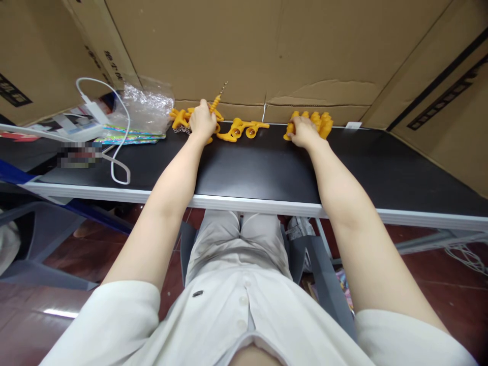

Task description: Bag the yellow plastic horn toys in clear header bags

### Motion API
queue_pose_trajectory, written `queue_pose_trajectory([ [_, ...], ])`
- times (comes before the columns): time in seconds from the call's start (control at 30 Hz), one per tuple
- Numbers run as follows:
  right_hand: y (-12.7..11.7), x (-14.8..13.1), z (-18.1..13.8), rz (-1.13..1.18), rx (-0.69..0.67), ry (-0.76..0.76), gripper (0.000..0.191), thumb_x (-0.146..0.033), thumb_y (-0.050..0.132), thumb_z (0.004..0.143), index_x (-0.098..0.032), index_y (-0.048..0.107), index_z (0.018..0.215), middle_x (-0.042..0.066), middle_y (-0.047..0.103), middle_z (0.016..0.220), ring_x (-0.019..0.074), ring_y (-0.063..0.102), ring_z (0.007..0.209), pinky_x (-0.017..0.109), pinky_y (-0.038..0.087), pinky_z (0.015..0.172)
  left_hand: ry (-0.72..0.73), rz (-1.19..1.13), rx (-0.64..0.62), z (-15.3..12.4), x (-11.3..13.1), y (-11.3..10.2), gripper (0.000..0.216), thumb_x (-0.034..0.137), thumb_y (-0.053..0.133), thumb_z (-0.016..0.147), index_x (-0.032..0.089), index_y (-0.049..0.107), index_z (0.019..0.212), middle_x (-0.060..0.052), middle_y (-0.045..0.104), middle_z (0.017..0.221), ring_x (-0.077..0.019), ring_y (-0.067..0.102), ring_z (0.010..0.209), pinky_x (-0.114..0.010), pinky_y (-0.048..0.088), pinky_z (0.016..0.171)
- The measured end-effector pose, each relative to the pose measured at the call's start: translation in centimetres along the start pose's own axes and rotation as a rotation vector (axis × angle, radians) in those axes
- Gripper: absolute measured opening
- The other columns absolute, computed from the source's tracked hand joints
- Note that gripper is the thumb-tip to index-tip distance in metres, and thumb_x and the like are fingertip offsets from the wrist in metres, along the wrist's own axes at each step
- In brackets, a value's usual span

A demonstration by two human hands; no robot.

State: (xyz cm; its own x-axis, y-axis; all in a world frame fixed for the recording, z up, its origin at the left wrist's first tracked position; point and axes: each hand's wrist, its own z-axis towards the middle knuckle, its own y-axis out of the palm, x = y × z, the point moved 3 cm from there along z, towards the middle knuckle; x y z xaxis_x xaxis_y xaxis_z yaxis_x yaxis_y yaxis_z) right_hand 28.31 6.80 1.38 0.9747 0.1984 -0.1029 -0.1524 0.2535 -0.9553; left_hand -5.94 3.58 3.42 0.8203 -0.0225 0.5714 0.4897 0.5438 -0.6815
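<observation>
My left hand (203, 122) is closed at the back of the black table, around a ridged yellow plastic piece (215, 103). A thin ball chain (224, 89) sticks up from that piece. Beside and under this hand lie more yellow plastic parts (180, 118), with some loose chain (182, 130) among them. Farther right, my right hand (305, 131) has its fingers curled over a yellow plastic piece (288, 131) at the left end of a tight group of yellow pieces (323, 123). Its fingertips are partly hidden. Between my hands rest yellow trumpet-shaped parts (237, 129) with round openings.
Tall cardboard walls (244, 51) close off the back and sides of the black table (255, 173). At left are clear plastic bags (147, 109), colourful flat packets (129, 136) and a white cable (127, 109). A small white piece (354, 125) lies at the back right.
</observation>
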Motion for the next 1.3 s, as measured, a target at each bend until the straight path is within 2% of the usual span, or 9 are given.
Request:
queue_pose_trajectory([
  [0.13, 0.2, 0.1, -0.1, 0.001, 0.043, 0.001, 0.059, -0.042, 0.060, 0.101, -0.014, 0.057, 0.153, 0.029, 0.051, 0.161, 0.0423, 0.047, 0.150, 0.058, 0.040, 0.117, -0.062, -0.034, 0.020, 0.1, -0.7, -0.8, 0.050, 0.038, 0.060, 0.091, 0.026, 0.065, 0.139, -0.019, 0.075, 0.132, -0.0423, 0.061, 0.143, -0.060, 0.044, 0.125],
  [0.23, 0.0, -0.4, -0.4, -0.012, 0.066, -0.014, 0.058, -0.041, 0.057, 0.103, -0.008, 0.058, 0.150, 0.033, 0.048, 0.161, 0.0449, 0.044, 0.151, 0.061, 0.035, 0.119, -0.118, -0.032, 0.027, -0.2, -1.0, -1.4, 0.054, 0.035, 0.058, 0.089, 0.023, 0.062, 0.142, -0.022, 0.073, 0.138, -0.0434, 0.059, 0.145, -0.062, 0.041, 0.126],
  [0.43, -0.6, -1.6, -1.2, -0.003, 0.054, -0.001, 0.057, -0.043, 0.054, 0.108, 0.000, 0.058, 0.145, 0.037, 0.040, 0.165, 0.0479, 0.034, 0.154, 0.067, 0.021, 0.124, -0.130, -0.080, 0.047, -0.2, -1.8, -1.4, 0.056, 0.038, 0.058, 0.091, 0.029, 0.057, 0.146, -0.018, 0.072, 0.143, -0.0437, 0.059, 0.145, -0.066, 0.041, 0.125],
  [0.63, -0.1, -1.3, -0.9, -0.071, 0.084, 0.026, 0.060, -0.018, 0.061, 0.101, 0.004, 0.050, 0.156, 0.036, 0.043, 0.166, 0.0452, 0.036, 0.156, 0.068, 0.018, 0.128, -0.042, -0.009, -0.040, -0.1, -2.6, -0.5, 0.060, 0.049, 0.062, 0.091, 0.030, 0.057, 0.148, -0.018, 0.064, 0.153, -0.0431, 0.044, 0.158, -0.065, 0.035, 0.129],
  [0.73, 0.3, -0.9, -0.4, -0.026, 0.131, 0.001, 0.056, -0.033, 0.061, 0.105, 0.001, 0.056, 0.149, 0.037, 0.046, 0.162, 0.0471, 0.038, 0.153, 0.071, 0.017, 0.125, -0.047, 0.018, -0.098, 0.3, -3.4, 0.3, 0.066, 0.050, 0.065, 0.089, 0.032, 0.058, 0.152, -0.017, 0.064, 0.154, -0.0383, 0.035, 0.164, -0.063, 0.027, 0.131],
  [0.83, 0.5, -0.6, -0.1, 0.001, 0.158, -0.027, 0.061, -0.047, 0.058, 0.106, -0.002, 0.058, 0.147, 0.037, 0.048, 0.161, 0.0485, 0.036, 0.152, 0.075, 0.016, 0.124, -0.076, 0.032, -0.143, 0.7, -4.0, 0.9, 0.071, 0.053, 0.064, 0.091, 0.028, 0.057, 0.156, -0.018, 0.069, 0.145, -0.0340, 0.029, 0.167, -0.061, 0.023, 0.128],
  [1.0, 0.8, -0.2, 0.2, -0.083, 0.106, -0.001, 0.070, -0.041, 0.058, 0.101, -0.006, 0.047, 0.161, 0.029, 0.042, 0.169, 0.0461, 0.033, 0.158, 0.075, 0.014, 0.128, -0.084, 0.037, -0.086, 0.4, -3.5, 0.3, 0.072, 0.051, 0.064, 0.089, 0.033, 0.059, 0.158, -0.020, 0.059, 0.150, -0.0463, 0.042, 0.158, -0.066, 0.030, 0.130],
  [1.13, 0.8, -0.3, 0.1, -0.068, 0.147, -0.031, 0.062, -0.039, 0.054, 0.105, -0.006, 0.053, 0.157, 0.030, 0.045, 0.167, 0.0464, 0.038, 0.156, 0.075, 0.013, 0.128, -0.094, 0.040, -0.088, -0.2, -3.1, 0.0, 0.069, 0.050, 0.058, 0.094, 0.032, 0.056, 0.161, -0.020, 0.051, 0.158, -0.0458, 0.040, 0.160, -0.063, 0.031, 0.132],
  [1.3, 0.1, -1.4, -0.4, -0.069, 0.164, -0.047, 0.056, -0.036, 0.055, 0.106, -0.006, 0.056, 0.153, 0.030, 0.047, 0.165, 0.0459, 0.040, 0.154, 0.077, 0.013, 0.127, -0.095, -0.006, 0.045, 0.4, -3.8, 0.5, 0.055, 0.048, 0.051, 0.101, 0.027, 0.064, 0.150, -0.021, 0.055, 0.155, -0.0436, 0.045, 0.157, -0.062, 0.033, 0.132],
])
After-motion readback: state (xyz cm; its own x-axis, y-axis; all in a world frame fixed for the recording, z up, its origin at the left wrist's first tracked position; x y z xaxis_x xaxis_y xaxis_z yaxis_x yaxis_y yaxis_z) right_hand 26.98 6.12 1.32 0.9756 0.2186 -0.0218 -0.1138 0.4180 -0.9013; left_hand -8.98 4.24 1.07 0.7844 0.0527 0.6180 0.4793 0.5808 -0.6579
